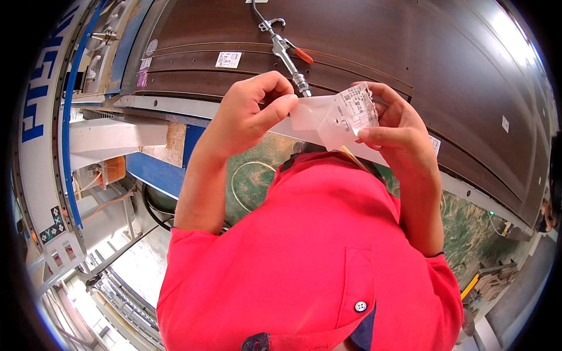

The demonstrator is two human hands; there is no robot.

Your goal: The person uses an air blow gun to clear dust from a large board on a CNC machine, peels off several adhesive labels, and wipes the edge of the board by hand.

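A folded strip of white label paper (313,111) is stretched between my two hands above the near edge of the dark brown panels. Its right part carries printed labels (350,114) with small black print and a ragged right end. My left hand (246,114) is closed, its thumb and forefinger pinched at the strip's left edge. Whether a small label is between those fingertips I cannot tell. With the thumb in front and the fingers behind, my right hand (404,128) grips the printed end. Just beyond the strip, a metal air blow gun (284,55) lies on the panels.
Dark brown panels (351,35) fill the far side, and a white label (228,59) is stuck on one at the left. A machine frame with a blue rail (70,117) stands at the left. A thin hose (234,181) loops on the green floor.
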